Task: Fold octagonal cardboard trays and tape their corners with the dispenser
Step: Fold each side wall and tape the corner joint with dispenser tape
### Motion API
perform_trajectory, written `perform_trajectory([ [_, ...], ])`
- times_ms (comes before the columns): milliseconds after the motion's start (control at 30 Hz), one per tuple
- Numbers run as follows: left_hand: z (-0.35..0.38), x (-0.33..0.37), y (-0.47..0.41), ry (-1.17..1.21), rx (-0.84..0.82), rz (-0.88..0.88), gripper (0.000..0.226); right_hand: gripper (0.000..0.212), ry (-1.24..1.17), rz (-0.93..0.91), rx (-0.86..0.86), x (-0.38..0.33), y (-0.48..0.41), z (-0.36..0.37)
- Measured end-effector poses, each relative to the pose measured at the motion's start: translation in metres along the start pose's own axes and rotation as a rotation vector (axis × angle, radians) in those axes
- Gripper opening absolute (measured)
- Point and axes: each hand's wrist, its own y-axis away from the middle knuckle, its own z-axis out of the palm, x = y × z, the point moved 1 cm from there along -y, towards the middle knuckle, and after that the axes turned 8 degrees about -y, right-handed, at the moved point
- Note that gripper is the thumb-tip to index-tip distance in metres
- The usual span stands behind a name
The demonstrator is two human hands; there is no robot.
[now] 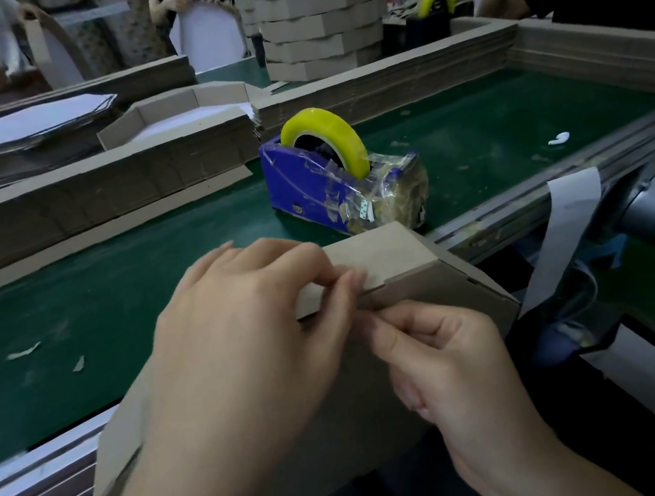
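Note:
A brown cardboard tray [399,253] is held bottom-up over the near edge of the green belt [68,301]. My left hand [252,328] covers its middle, fingers curled over a folded side flap and pinching it. My right hand [446,357] sits just below that corner, thumb and forefinger pinched together at the flap's edge; any tape between them is too faint to see. The blue tape dispenser [333,187] with its yellow tape roll [325,136] stands on the belt right behind the tray.
Stacks of flat cardboard blanks [95,199] line the belt's far side, with a folded tray [175,113] on top. A tall pile of finished trays [323,17] and a second dispenser [431,21] stand further back. Other people work at left, centre and right. Scraps litter the belt.

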Motion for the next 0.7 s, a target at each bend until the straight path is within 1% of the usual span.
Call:
perform_trajectory([
  [133,0.008,0.0,0.006,-0.064,0.069,0.099,0.029,0.034,0.039,0.013,-0.022,-0.002,0.001,-0.004],
  [233,0.01,-0.005,0.007,-0.078,0.08,0.144,0.032,0.035,0.23,0.048,-0.106,-0.011,-0.002,-0.011],
  [333,0.011,-0.009,0.008,-0.12,0.101,0.151,0.031,0.048,0.426,0.095,-0.142,-0.017,-0.008,-0.018],
  [367,0.011,-0.011,0.01,-0.142,0.104,0.15,0.031,0.047,0.458,0.056,-0.117,-0.017,-0.01,-0.021],
  [400,0.01,-0.012,0.012,-0.163,0.108,0.15,0.03,0.044,0.462,-0.042,-0.064,-0.018,-0.011,-0.025],
  [467,0.009,-0.015,0.015,-0.199,0.116,0.154,0.027,0.033,0.424,-0.349,0.096,-0.023,-0.016,-0.035],
  [500,0.009,-0.016,0.017,-0.221,0.106,0.158,0.027,0.024,0.461,-0.484,0.156,-0.027,-0.019,-0.041],
  [533,0.009,-0.017,0.018,-0.247,0.084,0.159,0.03,0.019,0.559,-0.565,0.18,-0.031,-0.024,-0.044],
  [567,0.009,-0.018,0.019,-0.271,0.054,0.157,0.034,0.024,0.68,-0.596,0.171,-0.033,-0.029,-0.046],
  [633,0.006,-0.02,0.02,-0.315,-0.008,0.149,0.042,0.037,0.839,-0.542,0.062,-0.029,-0.037,-0.047],
  [700,0.002,-0.017,0.019,-0.349,-0.06,0.159,0.048,0.044,0.871,-0.483,-0.029,-0.023,-0.035,-0.042],
])
